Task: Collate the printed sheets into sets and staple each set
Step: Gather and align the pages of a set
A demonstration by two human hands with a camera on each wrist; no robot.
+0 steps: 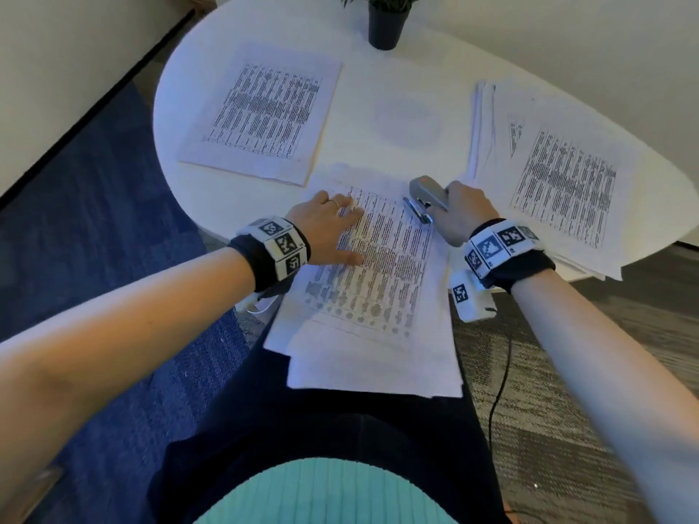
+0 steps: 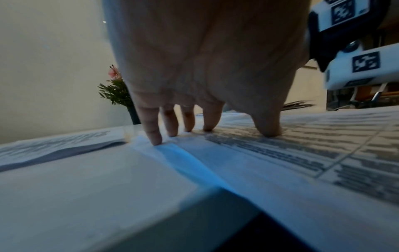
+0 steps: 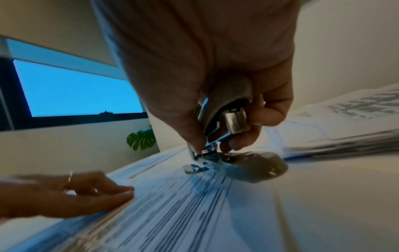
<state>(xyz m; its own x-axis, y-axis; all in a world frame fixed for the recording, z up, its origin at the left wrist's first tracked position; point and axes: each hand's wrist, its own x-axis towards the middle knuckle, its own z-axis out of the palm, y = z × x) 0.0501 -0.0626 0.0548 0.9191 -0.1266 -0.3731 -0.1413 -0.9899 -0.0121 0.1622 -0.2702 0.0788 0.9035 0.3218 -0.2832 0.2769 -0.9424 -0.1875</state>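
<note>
The right hand (image 1: 463,213) grips a grey stapler (image 1: 429,196), its mouth at the top right corner of the near set of printed sheets (image 1: 378,266), which overhangs the white table (image 1: 234,198). The left hand (image 1: 325,230) lies flat, fingers (image 2: 154,131) straight, pressing the set's left side, well apart from the stapler.

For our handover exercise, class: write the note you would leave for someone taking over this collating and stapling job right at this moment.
Left hand: flat, fingers spread, pressing the near stack of sheets at the table edge.
Right hand: grips the silver stapler, hinged open over that stack's far right corner.
Other sheets: one pile far left, a fanned pile at right.
Done: sheets gathered in front; whether a staple is already in cannot be seen.
Left: staple this set, then collate and staple the rest.
</note>
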